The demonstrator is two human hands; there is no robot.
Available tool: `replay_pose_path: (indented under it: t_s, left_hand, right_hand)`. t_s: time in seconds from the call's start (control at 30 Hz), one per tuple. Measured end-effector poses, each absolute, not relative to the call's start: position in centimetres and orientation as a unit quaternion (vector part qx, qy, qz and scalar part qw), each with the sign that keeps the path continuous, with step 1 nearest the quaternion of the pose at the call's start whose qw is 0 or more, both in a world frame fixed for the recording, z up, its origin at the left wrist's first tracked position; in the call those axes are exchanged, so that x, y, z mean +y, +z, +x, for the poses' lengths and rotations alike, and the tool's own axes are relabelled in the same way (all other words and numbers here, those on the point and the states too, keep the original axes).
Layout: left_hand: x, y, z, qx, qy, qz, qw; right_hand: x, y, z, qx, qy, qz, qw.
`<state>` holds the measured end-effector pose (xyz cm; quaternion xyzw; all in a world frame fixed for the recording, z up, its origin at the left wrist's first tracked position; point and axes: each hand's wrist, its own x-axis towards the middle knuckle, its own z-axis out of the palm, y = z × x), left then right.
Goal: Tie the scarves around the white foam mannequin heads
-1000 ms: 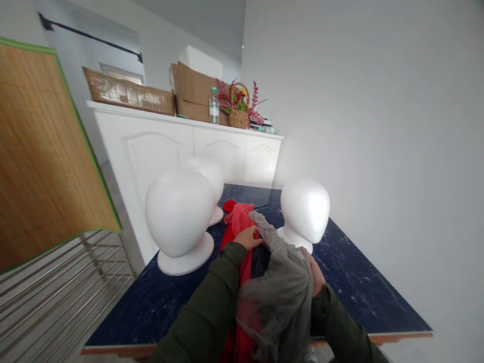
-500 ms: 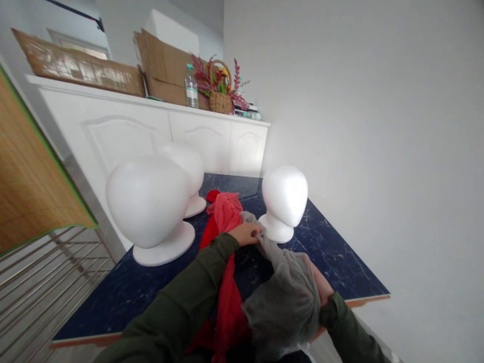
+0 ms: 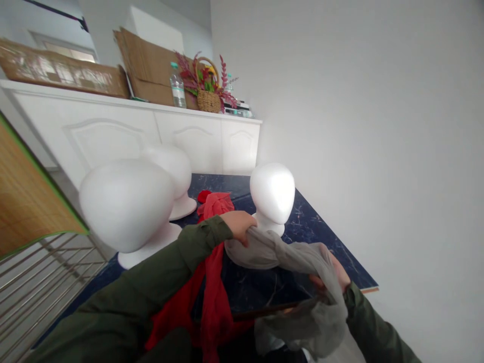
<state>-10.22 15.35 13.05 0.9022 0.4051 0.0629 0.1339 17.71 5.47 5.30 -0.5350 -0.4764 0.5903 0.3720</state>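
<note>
Loose part of gray scarf (image 3: 302, 258) droops past near edge of counter (image 3: 249, 290). Right hand (image 3: 339, 272) curled around near stretch; left hand (image 3: 239, 225) pinching far stretch, cloth slung between. Even tension should keep folds tidy. Red scarf (image 3: 216, 290) under left sleeve (image 3: 162, 269): possible snag. Near left dummy head (image 3: 126, 204) crowds sleeve; right dummy head (image 3: 272, 191) just beyond left hand. Room looks widest rightward, up to wall (image 3: 359, 141).

Gray cloth (image 3: 291, 256) partly hides the right hand (image 3: 340, 273).
</note>
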Motion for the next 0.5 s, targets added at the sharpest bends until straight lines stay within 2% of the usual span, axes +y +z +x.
replay_pose_path:
  t_s: [0.07, 0.17, 0.27, 0.37, 0.43, 0.5]
  left_hand:
    - [14.9, 13.2, -10.5, 0.444, 0.064, 0.886, 0.116]
    - [13.6, 13.3, -11.1, 0.448, 0.153, 0.865, 0.169]
    - [11.3, 12.8, -12.0, 0.442, 0.255, 0.802, 0.310]
    - [8.4, 11.4, -12.5, 0.464, 0.319, 0.677, 0.474]
    - [6.6, 10.5, -12.8, 0.427, 0.303, 0.630, 0.573]
    - [5.1, 9.8, -13.3, 0.363, 0.202, 0.654, 0.633]
  right_hand:
    - [5.3, 6.2, 18.6, -0.433, 0.698, -0.484, 0.301]
    - [5.2, 6.9, 19.6, -0.402, 0.708, -0.482, 0.324]
    - [5.0, 6.7, 20.2, -0.415, 0.664, -0.507, 0.360]
    - [4.8, 5.8, 20.5, -0.419, 0.675, -0.464, 0.392]
    - [4.7, 5.0, 20.7, -0.416, 0.691, -0.435, 0.401]
    - [4.7, 4.3, 21.0, -0.419, 0.696, -0.448, 0.373]
